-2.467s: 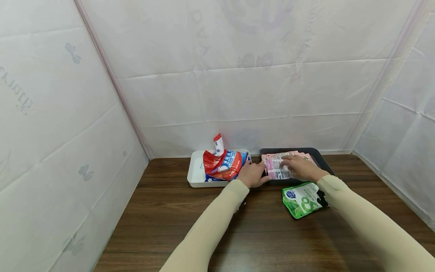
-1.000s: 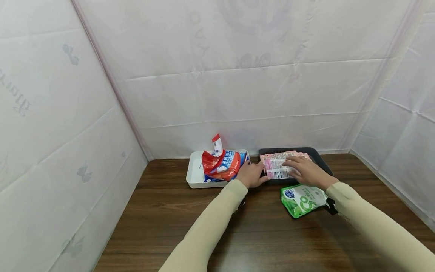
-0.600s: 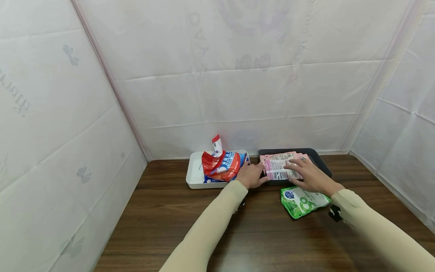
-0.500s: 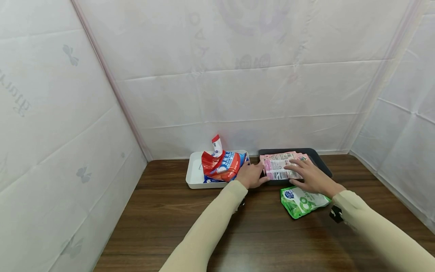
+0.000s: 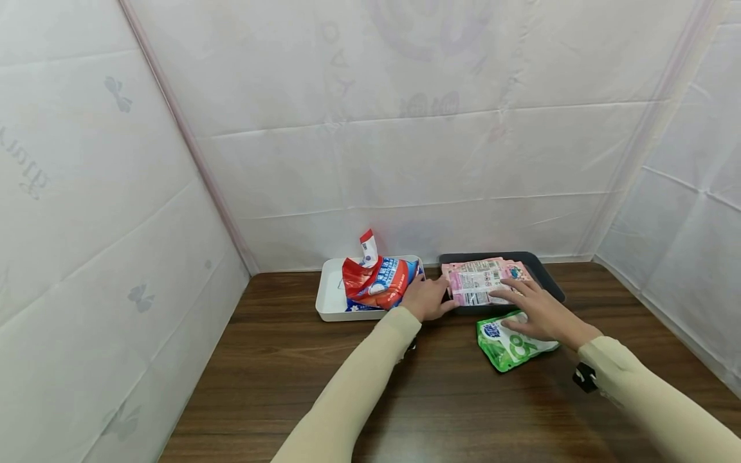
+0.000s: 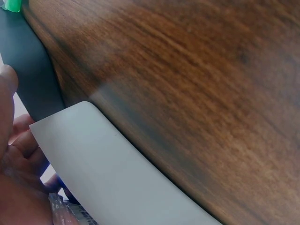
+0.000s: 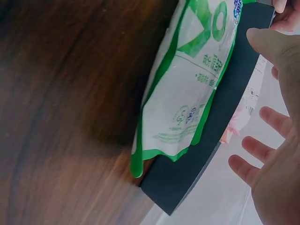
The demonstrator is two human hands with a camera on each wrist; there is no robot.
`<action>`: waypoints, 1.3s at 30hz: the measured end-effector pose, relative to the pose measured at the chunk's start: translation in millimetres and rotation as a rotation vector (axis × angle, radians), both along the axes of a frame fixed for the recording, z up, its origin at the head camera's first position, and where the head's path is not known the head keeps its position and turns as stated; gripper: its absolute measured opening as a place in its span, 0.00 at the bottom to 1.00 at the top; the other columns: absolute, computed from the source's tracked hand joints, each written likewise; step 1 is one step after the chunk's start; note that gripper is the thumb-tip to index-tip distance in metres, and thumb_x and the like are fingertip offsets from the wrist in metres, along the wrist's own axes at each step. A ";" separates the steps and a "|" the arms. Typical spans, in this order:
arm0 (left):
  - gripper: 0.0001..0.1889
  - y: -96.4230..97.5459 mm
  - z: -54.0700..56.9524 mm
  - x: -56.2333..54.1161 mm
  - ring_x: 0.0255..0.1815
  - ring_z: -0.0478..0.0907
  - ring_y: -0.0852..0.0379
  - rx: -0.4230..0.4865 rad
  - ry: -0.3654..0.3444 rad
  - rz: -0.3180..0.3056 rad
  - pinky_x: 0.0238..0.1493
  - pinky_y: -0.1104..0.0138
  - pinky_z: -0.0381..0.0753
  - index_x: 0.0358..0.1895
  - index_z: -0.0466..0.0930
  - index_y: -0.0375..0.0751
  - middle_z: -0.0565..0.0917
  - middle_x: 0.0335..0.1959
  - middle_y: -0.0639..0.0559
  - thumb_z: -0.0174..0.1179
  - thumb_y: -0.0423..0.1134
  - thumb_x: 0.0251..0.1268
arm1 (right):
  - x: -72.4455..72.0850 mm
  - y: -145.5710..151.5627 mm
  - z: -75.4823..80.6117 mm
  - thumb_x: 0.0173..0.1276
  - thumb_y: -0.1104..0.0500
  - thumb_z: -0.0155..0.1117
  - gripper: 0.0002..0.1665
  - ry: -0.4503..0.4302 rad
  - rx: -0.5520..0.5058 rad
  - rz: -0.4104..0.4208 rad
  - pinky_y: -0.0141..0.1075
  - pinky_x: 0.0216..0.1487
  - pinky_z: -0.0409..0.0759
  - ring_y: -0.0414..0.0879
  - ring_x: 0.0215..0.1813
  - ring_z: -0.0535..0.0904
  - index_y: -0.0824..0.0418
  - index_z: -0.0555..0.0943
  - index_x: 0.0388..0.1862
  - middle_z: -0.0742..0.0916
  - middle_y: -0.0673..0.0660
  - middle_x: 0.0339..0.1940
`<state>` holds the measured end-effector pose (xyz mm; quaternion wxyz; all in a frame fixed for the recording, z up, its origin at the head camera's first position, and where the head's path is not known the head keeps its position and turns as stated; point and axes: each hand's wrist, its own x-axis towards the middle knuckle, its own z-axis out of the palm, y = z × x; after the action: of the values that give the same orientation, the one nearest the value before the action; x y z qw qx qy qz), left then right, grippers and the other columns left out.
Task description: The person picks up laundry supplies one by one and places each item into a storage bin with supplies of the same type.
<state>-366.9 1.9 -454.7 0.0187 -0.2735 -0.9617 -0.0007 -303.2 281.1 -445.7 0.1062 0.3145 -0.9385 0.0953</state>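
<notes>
My left hand lies over the place where a white tray meets a black tray, fingers spread. Its fingertips are right at a red, orange and blue plastic bag in the white tray, and its thumb is near the pink packets. Flat pink printed packets lie stacked in the black tray. My right hand, fingers apart and holding nothing, hovers over the tray's front edge and a green-and-white pouch. In the right wrist view, that pouch lies along the black tray's outer wall.
A dark wood-grain table carries both trays at its back edge. White printed sheeting rises behind them and on both sides. A blue packet shows under the red bag.
My right hand has drawn back from the pink packets, toward me and to the right, with its fingers spreading. The left hand has stayed in place; packets and pouch look unmoved.
</notes>
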 end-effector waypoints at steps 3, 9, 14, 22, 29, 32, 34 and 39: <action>0.32 -0.3 0.4 -0.1 0.58 0.83 0.57 0.000 -0.002 -0.002 0.78 0.55 0.60 0.69 0.74 0.47 0.85 0.60 0.52 0.52 0.66 0.74 | 2.4 1.9 -2.6 0.65 0.49 0.76 0.38 0.008 -0.013 0.009 0.74 0.65 0.64 0.74 0.73 0.64 0.53 0.76 0.72 0.71 0.69 0.75; 0.33 -0.3 1.2 0.2 0.60 0.83 0.56 -0.006 0.011 -0.003 0.79 0.54 0.59 0.70 0.74 0.48 0.84 0.62 0.52 0.52 0.66 0.74 | 5.3 3.8 -6.5 0.65 0.49 0.76 0.37 0.020 -0.011 0.019 0.75 0.65 0.64 0.74 0.72 0.64 0.53 0.76 0.72 0.72 0.69 0.75; 0.33 -0.6 1.6 0.7 0.60 0.83 0.57 -0.010 0.019 -0.004 0.79 0.54 0.60 0.70 0.74 0.48 0.84 0.62 0.52 0.52 0.66 0.74 | 6.5 4.5 -7.9 0.63 0.49 0.78 0.39 0.037 0.005 0.025 0.74 0.64 0.66 0.73 0.71 0.66 0.53 0.75 0.72 0.72 0.70 0.74; 0.33 -0.5 1.0 0.5 0.61 0.82 0.56 -0.005 -0.002 0.000 0.79 0.54 0.60 0.70 0.74 0.48 0.83 0.64 0.53 0.53 0.66 0.73 | 8.0 6.1 -13.0 0.60 0.49 0.80 0.43 0.063 0.006 0.034 0.72 0.60 0.70 0.72 0.67 0.70 0.55 0.74 0.73 0.72 0.70 0.73; 0.33 -0.2 1.4 0.3 0.60 0.83 0.56 -0.004 0.006 -0.005 0.79 0.53 0.60 0.70 0.74 0.48 0.83 0.63 0.52 0.52 0.66 0.74 | 11.1 8.4 -15.0 0.64 0.48 0.77 0.38 0.021 0.006 -0.002 0.73 0.60 0.70 0.72 0.68 0.69 0.51 0.76 0.72 0.71 0.69 0.74; 0.33 0.2 2.1 0.6 0.60 0.83 0.56 -0.005 0.009 -0.005 0.79 0.53 0.60 0.70 0.74 0.48 0.83 0.63 0.52 0.52 0.66 0.74 | 13.1 9.3 -15.1 0.65 0.48 0.76 0.36 0.015 0.016 -0.015 0.74 0.60 0.69 0.73 0.67 0.69 0.49 0.77 0.71 0.70 0.68 0.75; 0.33 0.3 2.1 0.5 0.60 0.83 0.56 -0.006 0.009 -0.003 0.79 0.53 0.60 0.71 0.74 0.48 0.83 0.64 0.52 0.52 0.66 0.74 | 13.8 10.0 -15.8 0.65 0.47 0.76 0.36 0.019 0.023 -0.020 0.74 0.59 0.69 0.73 0.67 0.69 0.48 0.78 0.71 0.70 0.68 0.75; 0.33 0.5 -0.9 -0.8 0.61 0.82 0.56 -0.013 0.010 0.000 0.79 0.53 0.60 0.71 0.73 0.49 0.82 0.66 0.53 0.52 0.66 0.74 | 15.4 10.9 -18.2 0.64 0.48 0.77 0.31 0.055 0.030 -0.003 0.74 0.59 0.70 0.74 0.66 0.69 0.50 0.83 0.66 0.71 0.69 0.74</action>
<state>-367.7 2.5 -455.6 0.0218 -0.2734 -0.9616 0.0069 -287.8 292.0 -463.9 0.1273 0.3172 -0.9370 0.0726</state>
